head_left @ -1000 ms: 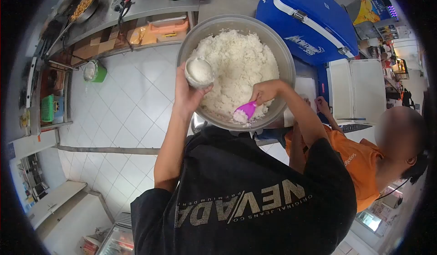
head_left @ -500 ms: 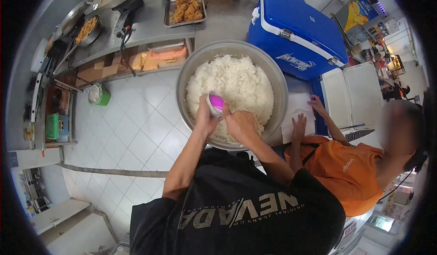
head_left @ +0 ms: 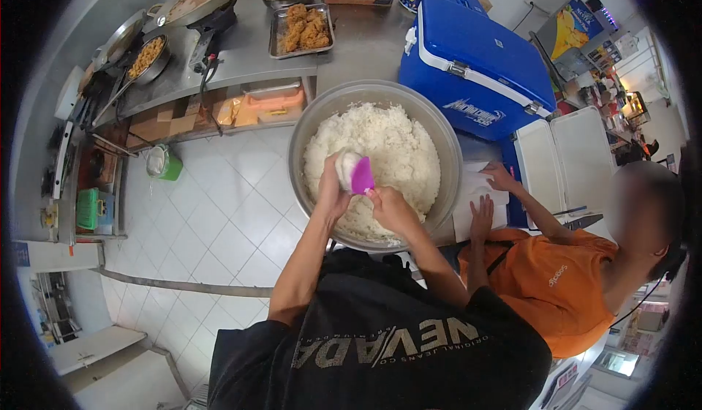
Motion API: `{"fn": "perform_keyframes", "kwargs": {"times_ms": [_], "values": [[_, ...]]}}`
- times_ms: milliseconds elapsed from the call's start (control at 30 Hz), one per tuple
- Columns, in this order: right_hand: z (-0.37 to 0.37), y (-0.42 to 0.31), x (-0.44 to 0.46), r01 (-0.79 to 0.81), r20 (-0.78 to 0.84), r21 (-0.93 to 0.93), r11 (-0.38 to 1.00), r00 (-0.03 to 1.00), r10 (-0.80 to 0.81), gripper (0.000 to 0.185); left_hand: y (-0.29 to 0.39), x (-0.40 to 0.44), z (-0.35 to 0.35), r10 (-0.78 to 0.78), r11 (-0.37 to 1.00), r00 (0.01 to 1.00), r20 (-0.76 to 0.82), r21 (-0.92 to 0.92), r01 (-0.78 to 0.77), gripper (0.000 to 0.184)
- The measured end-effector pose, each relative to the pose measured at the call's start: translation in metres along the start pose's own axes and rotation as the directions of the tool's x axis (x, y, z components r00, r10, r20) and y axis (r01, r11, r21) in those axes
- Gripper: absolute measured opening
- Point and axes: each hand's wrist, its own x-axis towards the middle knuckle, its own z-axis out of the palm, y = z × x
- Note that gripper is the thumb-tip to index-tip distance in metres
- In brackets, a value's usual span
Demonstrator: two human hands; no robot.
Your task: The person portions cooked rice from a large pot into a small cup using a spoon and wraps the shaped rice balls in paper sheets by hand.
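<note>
A large metal pot (head_left: 448, 179) holds a heap of white rice (head_left: 402, 143). Over the rice's left part, my left hand (head_left: 333, 190) is wrapped round a small cup (head_left: 346, 167) with white contents. My right hand (head_left: 389, 207) grips a purple scoop (head_left: 362, 176), whose blade is against the cup's right side. Both hands are close together above the near half of the pot.
A blue cooler (head_left: 475, 66) stands behind the pot at right. Fried chicken lies in a metal tray (head_left: 275, 44) at back left. A co-worker in an orange shirt (head_left: 541, 286) has both hands over white paper (head_left: 475, 190) right of the pot.
The purple scoop has gone from the rice at the pot's near side to the cup, then shifted to the cup's right side. The view has tilted up, showing more of the counter.
</note>
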Motion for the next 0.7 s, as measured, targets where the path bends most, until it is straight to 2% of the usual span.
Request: {"fn": "perform_keyframes", "kwargs": {"times_ms": [67,167,267,367,467,500,533,600,633,700], "values": [[-0.022,0.007,0.006,0.09,0.116,-0.023,0.996,0.989,-0.087,0.031,0.005,-0.004,-0.001,-0.018,0.999,1.0,0.0,0.03,0.018,0.047],[-0.059,-0.028,0.007,-0.039,0.033,0.096,0.995,0.999,0.036,0.029,0.008,-0.006,0.002,-0.002,1.0,0.999,0.038,0.007,0.002,0.044],[-0.024,-0.006,0.025,0.077,0.12,-0.155,0.985,0.991,-0.059,0.031,-0.006,0.003,-0.014,0.004,0.999,1.0,0.024,0.038,-0.005,0.045],[-0.053,-0.003,0.023,0.072,0.078,0.007,0.997,0.994,-0.072,0.033,0.003,-0.011,-0.016,-0.042,0.999,0.999,0.009,0.033,0.042,0.042],[-0.078,0.007,0.029,-0.046,-0.15,0.005,0.999,0.988,0.046,0.031,0.015,-0.011,-0.012,-0.08,0.996,0.996,0.029,0.034,0.079,0.041],[-0.079,0.022,0.038,-0.021,-0.145,0.055,0.998,0.989,0.029,0.031,0.016,-0.009,-0.017,-0.08,0.996,0.995,0.055,0.052,0.078,0.042],[-0.076,0.021,0.036,-0.09,-0.11,0.148,0.985,0.988,0.107,0.032,0.015,-0.008,-0.019,-0.086,0.994,0.993,0.081,0.071,0.08,0.042],[-0.06,0.01,0.037,-0.229,-0.022,0.321,0.919,0.968,0.249,0.032,0.016,-0.018,-0.002,-0.067,0.995,0.998,0.009,0.073,0.067,0.043],[-0.042,0.015,0.039,-0.032,-0.092,0.236,0.971,0.994,0.055,0.033,0.018,-0.02,0.004,-0.053,0.995,0.998,-0.026,0.078,0.055,0.043],[0.0,0.039,0.037,0.339,-0.173,0.032,0.94,0.928,-0.329,0.034,0.016,-0.015,-0.002,-0.066,0.989,0.998,-0.019,0.129,0.068,0.045]]}}
